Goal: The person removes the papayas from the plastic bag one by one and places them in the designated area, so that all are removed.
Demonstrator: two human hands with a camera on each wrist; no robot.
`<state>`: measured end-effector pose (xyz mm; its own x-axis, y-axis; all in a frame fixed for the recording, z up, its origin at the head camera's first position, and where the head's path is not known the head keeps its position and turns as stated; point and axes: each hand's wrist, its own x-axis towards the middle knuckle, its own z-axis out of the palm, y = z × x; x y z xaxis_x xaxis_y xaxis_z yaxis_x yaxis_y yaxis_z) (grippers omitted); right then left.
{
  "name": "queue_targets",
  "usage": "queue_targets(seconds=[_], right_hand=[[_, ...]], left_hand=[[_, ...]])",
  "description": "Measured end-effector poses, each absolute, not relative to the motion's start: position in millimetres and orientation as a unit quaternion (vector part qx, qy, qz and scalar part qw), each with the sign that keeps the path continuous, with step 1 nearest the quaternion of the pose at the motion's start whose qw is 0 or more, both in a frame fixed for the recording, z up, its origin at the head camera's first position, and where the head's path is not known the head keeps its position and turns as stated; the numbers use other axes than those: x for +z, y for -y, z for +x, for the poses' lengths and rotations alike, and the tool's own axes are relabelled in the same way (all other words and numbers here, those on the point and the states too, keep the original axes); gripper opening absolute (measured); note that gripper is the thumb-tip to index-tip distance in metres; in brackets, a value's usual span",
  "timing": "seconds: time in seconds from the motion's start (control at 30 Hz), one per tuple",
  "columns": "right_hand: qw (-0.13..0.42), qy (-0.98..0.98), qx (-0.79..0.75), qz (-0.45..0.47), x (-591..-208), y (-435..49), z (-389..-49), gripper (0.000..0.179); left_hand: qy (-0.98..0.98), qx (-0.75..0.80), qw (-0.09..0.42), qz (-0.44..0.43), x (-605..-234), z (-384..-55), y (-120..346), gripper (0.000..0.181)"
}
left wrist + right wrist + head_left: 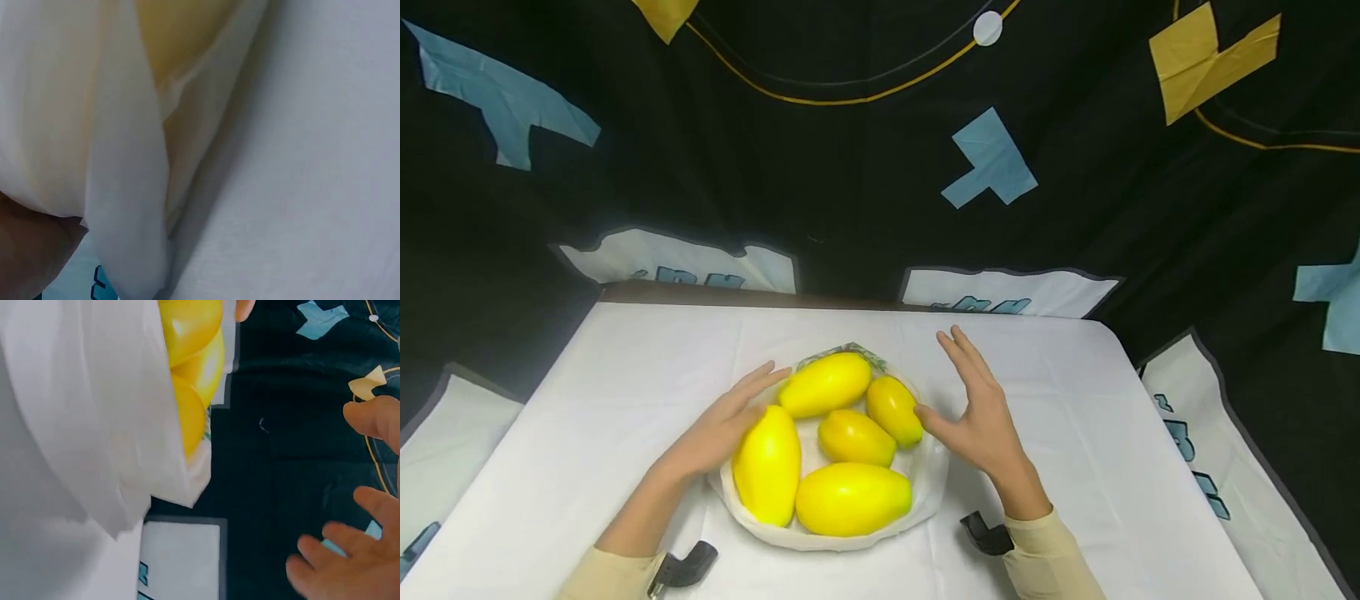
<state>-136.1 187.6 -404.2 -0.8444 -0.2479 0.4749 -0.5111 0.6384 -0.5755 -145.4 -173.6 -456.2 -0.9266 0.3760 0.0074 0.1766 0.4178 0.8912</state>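
Several smooth yellow mangoes lie in a white cloth bag point(928, 483) with its mouth spread open, a green print showing at its far edge. Along the bag's left side, my left hand point(722, 429) extends its fingers beside the left mango point(767, 467) toward the far mango point(826, 385); whether it touches them I cannot tell. My right hand point(981, 417) is raised at the bag's right side, fingers straight and thumb near the small right mango point(893, 410). It holds nothing, and its fingers are spread in the right wrist view. Another small mango point(856, 437) lies central, with a large mango point(853, 500) in front.
The bag stands on a table with a white cloth point(1090, 433). Behind hangs a black curtain point(850, 192) with blue and yellow tape pieces. Black straps point(988, 533) stick out at both wrists. White printed sheets point(1011, 290) show beyond the table edges.
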Motion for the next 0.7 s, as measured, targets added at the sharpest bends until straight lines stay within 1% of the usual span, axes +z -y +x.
queue_targets(seconds=[0.2,0.4,0.53,0.7], right_hand=[[0.106,0.863,0.425,0.251,-415,-177,-146,0.075],[0.044,0.860,0.416,0.294,-428,-164,-152,0.067],[0.021,0.868,0.395,0.300,-435,-159,-155,0.066],[0.018,0.893,0.356,0.276,-443,-159,-155,0.066]], left_hand=[[-0.823,0.534,0.090,0.174,-453,-149,176,0.044],[-0.822,0.537,0.093,0.164,-452,-150,180,0.047],[-0.825,0.534,0.096,0.160,-453,-149,180,0.051],[-0.828,0.527,0.097,0.163,-458,-148,179,0.053]])
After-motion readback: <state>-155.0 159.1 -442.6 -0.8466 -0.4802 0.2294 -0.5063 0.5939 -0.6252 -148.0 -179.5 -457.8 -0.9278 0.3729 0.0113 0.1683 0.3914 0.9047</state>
